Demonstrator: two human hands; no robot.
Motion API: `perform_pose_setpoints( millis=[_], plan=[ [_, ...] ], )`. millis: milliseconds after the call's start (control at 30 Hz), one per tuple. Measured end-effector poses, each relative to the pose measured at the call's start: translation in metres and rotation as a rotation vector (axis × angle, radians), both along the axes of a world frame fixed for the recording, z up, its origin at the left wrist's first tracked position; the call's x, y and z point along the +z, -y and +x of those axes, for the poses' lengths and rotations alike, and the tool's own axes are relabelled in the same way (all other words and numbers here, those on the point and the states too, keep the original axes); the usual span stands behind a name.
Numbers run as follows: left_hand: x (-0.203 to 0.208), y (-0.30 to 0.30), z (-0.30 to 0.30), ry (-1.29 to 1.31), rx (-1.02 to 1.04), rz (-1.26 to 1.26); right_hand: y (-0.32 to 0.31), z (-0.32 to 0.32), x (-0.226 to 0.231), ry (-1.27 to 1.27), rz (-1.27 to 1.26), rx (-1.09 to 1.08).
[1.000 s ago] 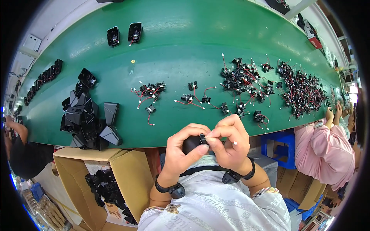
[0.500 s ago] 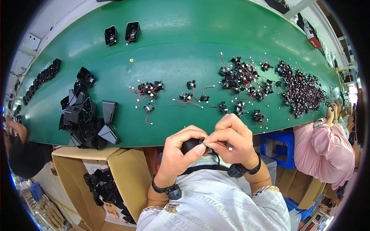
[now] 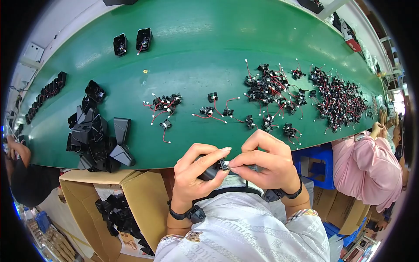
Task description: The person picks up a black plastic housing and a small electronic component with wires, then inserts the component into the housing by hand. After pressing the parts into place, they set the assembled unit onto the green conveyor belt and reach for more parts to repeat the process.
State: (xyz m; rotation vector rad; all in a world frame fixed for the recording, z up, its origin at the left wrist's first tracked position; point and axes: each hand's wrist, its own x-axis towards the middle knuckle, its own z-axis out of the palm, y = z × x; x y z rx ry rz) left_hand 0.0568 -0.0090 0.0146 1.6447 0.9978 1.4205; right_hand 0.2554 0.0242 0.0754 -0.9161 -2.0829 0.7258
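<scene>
Close in front of my body, my left hand grips a black plastic housing, mostly hidden behind its fingers. At the housing's right end, between both hands, sits a small black wired part with a white piece on it. The thumb and fingertips of my right hand are pinched together on this small part. Whether the part is inside the housing or just against it, I cannot tell. Ahead on the green table lie a few loose wired parts with red leads and white plugs.
Black housings are heaped at the left, beside a carton of black pieces. Two housings stand farther back. Large piles of wired parts cover the right. A person in pink sits at the right, near a blue stool.
Both hands have parted slightly and turned, bringing the small part's white piece into sight. The red lead and white plug beneath my right fingers no longer show. The view has shifted slightly.
</scene>
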Motion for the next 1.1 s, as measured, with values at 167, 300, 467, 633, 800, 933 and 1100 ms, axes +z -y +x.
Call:
perform_pose_setpoints(
  millis=[167,300,467,633,800,933,1100],
  plan=[
    [0.004,-0.001,-0.005,-0.059,-0.09,-0.021,-0.001,0.004,0.001,0.026,-0.015,0.059],
    [0.002,0.0,-0.007,-0.026,-0.137,-0.057,-0.002,0.005,0.0,0.038,-0.014,0.106],
    [0.001,-0.001,-0.007,0.01,-0.174,-0.173,0.0,0.006,0.001,0.045,-0.004,0.091],
    [-0.001,-0.001,-0.007,0.031,-0.203,-0.2,0.0,0.006,-0.001,0.05,0.0,0.072],
    [0.004,-0.002,-0.008,0.102,-0.246,-0.305,0.0,0.002,-0.005,0.037,0.081,0.09],
    [-0.004,-0.004,-0.011,0.193,-0.377,-0.474,0.0,0.003,-0.004,0.068,0.089,0.092],
    [0.009,-0.001,0.002,0.238,-0.227,-0.421,-0.001,0.003,-0.006,0.065,0.074,-0.05]
  ],
)
